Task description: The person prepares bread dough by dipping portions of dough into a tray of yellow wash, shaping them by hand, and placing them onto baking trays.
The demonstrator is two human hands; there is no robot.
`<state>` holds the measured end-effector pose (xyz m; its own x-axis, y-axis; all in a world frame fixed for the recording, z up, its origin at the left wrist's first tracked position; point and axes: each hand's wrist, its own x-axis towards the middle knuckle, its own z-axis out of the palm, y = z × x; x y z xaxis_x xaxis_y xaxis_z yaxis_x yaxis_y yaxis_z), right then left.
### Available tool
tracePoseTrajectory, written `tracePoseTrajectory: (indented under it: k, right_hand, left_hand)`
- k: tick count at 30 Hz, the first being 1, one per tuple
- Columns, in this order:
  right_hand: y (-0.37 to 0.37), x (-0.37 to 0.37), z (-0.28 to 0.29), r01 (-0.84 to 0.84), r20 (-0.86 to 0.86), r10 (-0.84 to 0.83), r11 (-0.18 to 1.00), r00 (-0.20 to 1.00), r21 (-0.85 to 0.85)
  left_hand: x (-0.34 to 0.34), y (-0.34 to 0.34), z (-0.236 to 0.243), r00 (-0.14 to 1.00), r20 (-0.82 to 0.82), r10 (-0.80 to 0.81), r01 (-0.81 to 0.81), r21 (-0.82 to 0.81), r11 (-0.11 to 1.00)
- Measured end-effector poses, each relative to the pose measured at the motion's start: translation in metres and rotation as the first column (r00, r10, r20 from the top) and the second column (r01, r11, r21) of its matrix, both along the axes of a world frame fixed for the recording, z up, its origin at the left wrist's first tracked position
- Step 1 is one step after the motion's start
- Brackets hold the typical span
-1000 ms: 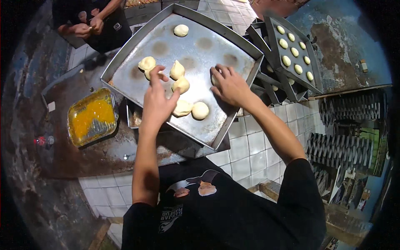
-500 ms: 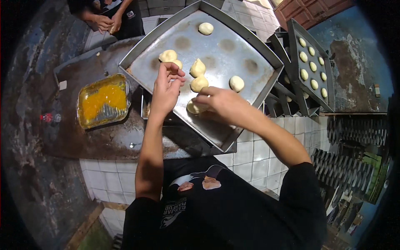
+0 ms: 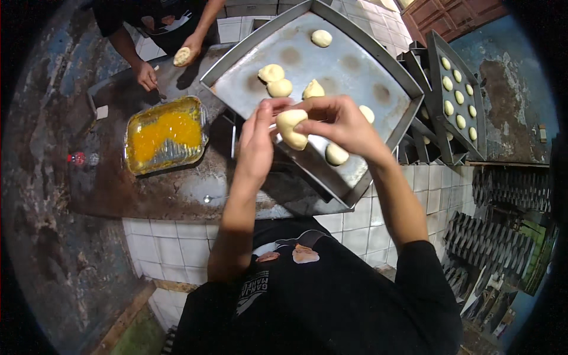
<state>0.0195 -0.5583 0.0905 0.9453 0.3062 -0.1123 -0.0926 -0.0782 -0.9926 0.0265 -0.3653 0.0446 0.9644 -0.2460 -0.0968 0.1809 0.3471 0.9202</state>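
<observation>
In front of me, both hands are at one pale yellow piece of dough (image 3: 292, 130), lifted above the near side of a metal baking tray (image 3: 346, 68). My right hand (image 3: 343, 125) pinches it between thumb and fingers. My left hand (image 3: 258, 145) curls against its left side, with some fingers hidden behind it. On the tray, two dough pieces (image 3: 272, 74) touch each other, and a pointed dough piece (image 3: 313, 89) sits beside them. A round dough ball (image 3: 337, 154) lies near my right wrist. Another dough ball (image 3: 367, 113) is partly covered by my right hand.
Left of the tray is a foil pan (image 3: 203, 127) of orange-yellow filling. Across the table, another person's hand (image 3: 190, 50) holds flattened dough, while the other hand (image 3: 146, 76) holds a utensil near the pan. At right, a tray of dough balls (image 3: 435, 89) leans on stacked trays.
My right hand has lifted a dough piece off the tray to my left hand. The other person's hands have moved apart, one toward the pan. The whole view has shifted.
</observation>
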Motion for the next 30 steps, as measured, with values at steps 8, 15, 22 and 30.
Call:
tracePoseTrajectory:
  k: [8, 15, 22, 30]
  right_hand:
    - [0.162, -0.010, -0.004, 0.404, 0.237, -0.504, 0.838, 0.831, 0.366]
    - [0.223, 0.029, 0.006, 0.400, 0.180, -0.486, 0.840, 0.855, 0.366]
    - [0.281, 0.049, 0.013, 0.317, 0.198, -0.293, 0.943, 0.935, -0.100]
    - [0.353, 0.031, 0.025, 0.123, 0.377, 0.165, 0.766, 0.911, -0.631]
  left_hand:
    - [0.020, 0.048, 0.024, 0.855, 0.187, 0.484, -0.490, -0.013, 0.872]
    - [0.031, 0.154, 0.028, 0.982, -0.045, 0.183, -0.184, -0.447, 0.875]
    - [0.043, 0.238, -0.001, 0.924, 0.062, 0.377, -0.360, -0.188, 0.914]
    - [0.036, 0.290, -0.095, 0.960, 0.281, 0.008, -0.035, 0.090, 0.995]
